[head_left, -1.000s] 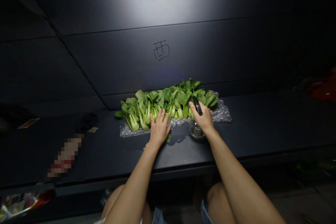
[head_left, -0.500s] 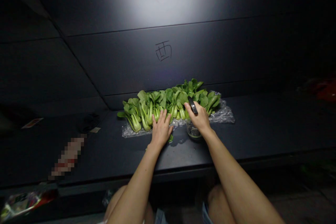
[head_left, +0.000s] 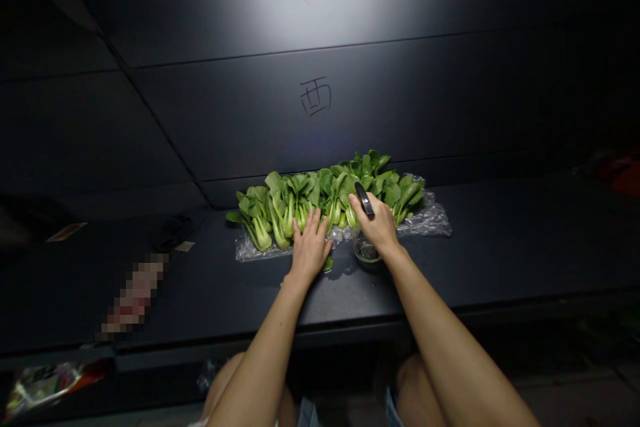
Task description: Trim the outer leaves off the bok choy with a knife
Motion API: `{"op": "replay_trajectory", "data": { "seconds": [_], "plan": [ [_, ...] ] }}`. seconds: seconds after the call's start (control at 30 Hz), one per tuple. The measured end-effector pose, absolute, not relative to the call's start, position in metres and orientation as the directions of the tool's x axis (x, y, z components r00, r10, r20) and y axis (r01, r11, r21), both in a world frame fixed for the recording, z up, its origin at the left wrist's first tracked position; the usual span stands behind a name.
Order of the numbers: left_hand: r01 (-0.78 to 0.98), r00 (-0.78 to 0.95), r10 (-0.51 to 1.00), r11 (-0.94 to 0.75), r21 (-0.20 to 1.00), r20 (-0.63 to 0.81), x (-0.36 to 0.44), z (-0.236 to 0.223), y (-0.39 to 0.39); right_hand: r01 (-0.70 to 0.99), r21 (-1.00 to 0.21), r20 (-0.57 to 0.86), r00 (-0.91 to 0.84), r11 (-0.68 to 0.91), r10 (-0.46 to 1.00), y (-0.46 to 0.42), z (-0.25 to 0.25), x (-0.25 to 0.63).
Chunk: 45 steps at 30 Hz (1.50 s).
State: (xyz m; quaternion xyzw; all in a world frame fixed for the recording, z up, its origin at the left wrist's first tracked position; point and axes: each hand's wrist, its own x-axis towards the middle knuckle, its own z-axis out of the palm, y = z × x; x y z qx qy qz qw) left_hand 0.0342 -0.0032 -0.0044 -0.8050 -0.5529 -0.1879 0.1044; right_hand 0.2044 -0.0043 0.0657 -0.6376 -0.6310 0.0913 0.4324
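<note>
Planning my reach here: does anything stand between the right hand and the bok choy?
Nothing visible does. The right hand, holding a black object, is already over the bok choy. The glass jar sits below the hand, on the near side.

The left hand [head_left: 310,253] and right hand [head_left: 377,227] are bare, as are both forearms [head_left: 265,347] and the knees [head_left: 225,380]. Down at the lap, it looks like pale blue denim shorts [head_left: 307,413], though the light there is poor.
</note>
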Motion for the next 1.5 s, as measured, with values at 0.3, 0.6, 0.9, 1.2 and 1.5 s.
{"op": "replay_trajectory", "data": {
  "seconds": [0.3, 0.6, 0.9, 1.2, 1.5],
  "plan": [
    [0.930, 0.315, 0.851, -0.365, 0.042, 0.420, 0.034, -0.004, -0.004, 0.714, -0.660, 0.451, 0.126, 0.235, 0.884, -0.002, 0.064, 0.198],
    [0.933, 0.313, 0.852, -0.358, 0.030, 0.419, 0.033, -0.007, -0.002, 0.734, -0.642, 0.424, 0.097, 0.223, 0.900, -0.003, 0.068, 0.195],
    [0.932, 0.312, 0.852, -0.361, 0.039, 0.421, 0.032, -0.008, -0.002, 0.754, -0.646, 0.406, 0.206, 0.120, 0.890, -0.002, 0.061, 0.202],
    [0.933, 0.308, 0.849, -0.357, 0.037, 0.429, 0.033, -0.009, -0.002, 0.755, -0.652, 0.388, 0.258, 0.066, 0.885, 0.001, 0.055, 0.210],
    [0.932, 0.314, 0.851, -0.361, 0.034, 0.420, 0.034, -0.008, 0.000, 0.755, -0.656, 0.374, 0.314, 0.010, 0.873, -0.004, 0.052, 0.224]
  ]
}}
